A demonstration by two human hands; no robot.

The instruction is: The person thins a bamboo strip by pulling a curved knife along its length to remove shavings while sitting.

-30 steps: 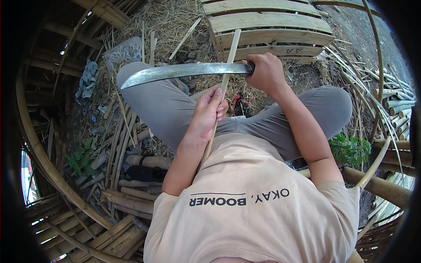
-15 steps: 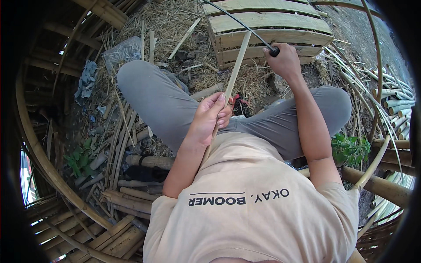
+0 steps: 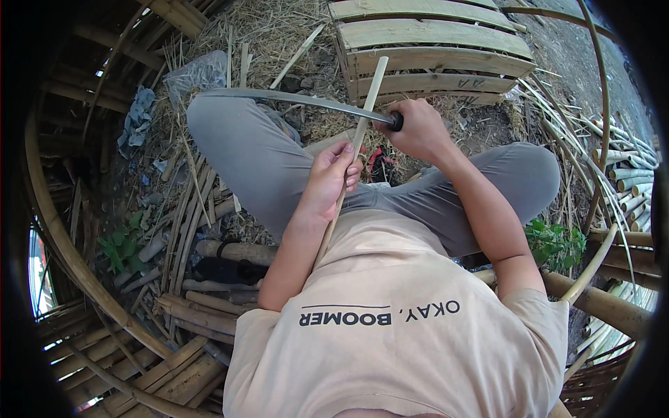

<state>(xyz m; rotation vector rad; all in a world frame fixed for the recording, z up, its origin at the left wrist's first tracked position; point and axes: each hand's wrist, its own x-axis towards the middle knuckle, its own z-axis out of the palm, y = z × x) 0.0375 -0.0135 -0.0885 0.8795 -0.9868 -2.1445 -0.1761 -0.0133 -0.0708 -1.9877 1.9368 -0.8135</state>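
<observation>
My left hand (image 3: 333, 177) is closed round a pale bamboo strip (image 3: 372, 90) that slants up and away, its lower end resting against my shirt. In my right hand (image 3: 419, 131) is the dark handle of a long knife (image 3: 293, 98), like a machete. Its curved blade points left and crosses the strip a little above my left hand, seeming to touch it near the handle. The blade's far end lies over my left knee. Both forearms come up from my sides, and my legs are folded apart in grey trousers (image 3: 258, 160).
Ahead stands a slatted wooden crate (image 3: 439, 35) on straw-strewn ground. Bamboo poles (image 3: 631, 171) are stacked at the right, with loose strips (image 3: 185, 230) at the left. A curved bamboo frame (image 3: 66, 244) rises at far left. Crumpled plastic (image 3: 195, 73) lies beyond my left knee.
My right hand has come left and nearer, swinging the knife from pointing up and away to lying across the strip. My left hand stays on the strip, which has barely shifted.
</observation>
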